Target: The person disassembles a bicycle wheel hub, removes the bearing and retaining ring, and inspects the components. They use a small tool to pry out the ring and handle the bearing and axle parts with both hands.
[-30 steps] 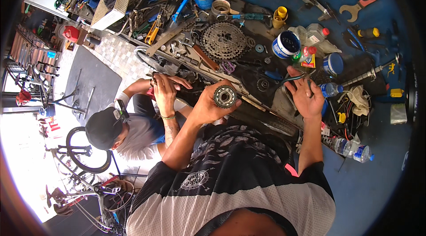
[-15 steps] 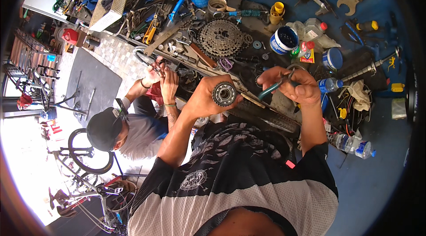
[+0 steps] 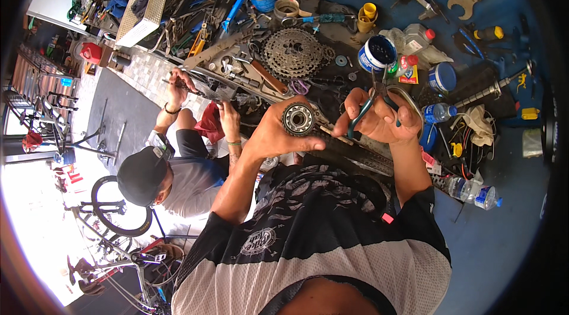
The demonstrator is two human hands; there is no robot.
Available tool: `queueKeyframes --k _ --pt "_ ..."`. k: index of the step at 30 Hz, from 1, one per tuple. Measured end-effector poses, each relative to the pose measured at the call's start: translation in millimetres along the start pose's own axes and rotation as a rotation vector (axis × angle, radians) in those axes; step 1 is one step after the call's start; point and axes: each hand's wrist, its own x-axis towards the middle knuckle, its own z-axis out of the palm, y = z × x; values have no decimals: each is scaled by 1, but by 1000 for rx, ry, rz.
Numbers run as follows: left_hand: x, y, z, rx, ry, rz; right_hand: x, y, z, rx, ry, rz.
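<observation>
My left hand (image 3: 269, 135) grips a round, toothed metal bicycle hub part (image 3: 298, 119), its bearing face turned up toward me and the thumb stretched out below it. To its right, my right hand (image 3: 396, 118) has hold of pliers with dark green handles (image 3: 363, 114). The fingers are threaded about the spread handles, and the jaws point away from me toward a blue-and-white tub (image 3: 363, 57) with dark contents. Pliers and hub part are apart. Beyond my left hand, a large bicycle cassette (image 3: 290, 54) lies flat on the cluttered bench.
A crouching person in a dark cap (image 3: 142, 176) works close on my left, a metal part in their hands. Wrenches, a brown-handled tool (image 3: 269, 77) and a blue can (image 3: 264, 2) crowd the bench. Plastic bottles (image 3: 440, 113) stand at right. A tire (image 3: 361, 158) lies below my hands.
The pliers have swung so their jaws point away from me, and their handles have spread in my right hand. My left thumb has straightened. The other person's hands have moved apart.
</observation>
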Motion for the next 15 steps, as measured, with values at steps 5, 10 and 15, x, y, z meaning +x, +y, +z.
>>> queueKeyframes --k 5,10,15 --pt "-2 -13 -11 -87 -57 86 -3 -8 2 -290 259 50" --pt "-5 -5 -7 11 36 -43 3 -19 26 -761 498 121" --pt "-4 -1 -7 59 63 -65 20 -23 45 -1320 429 92"
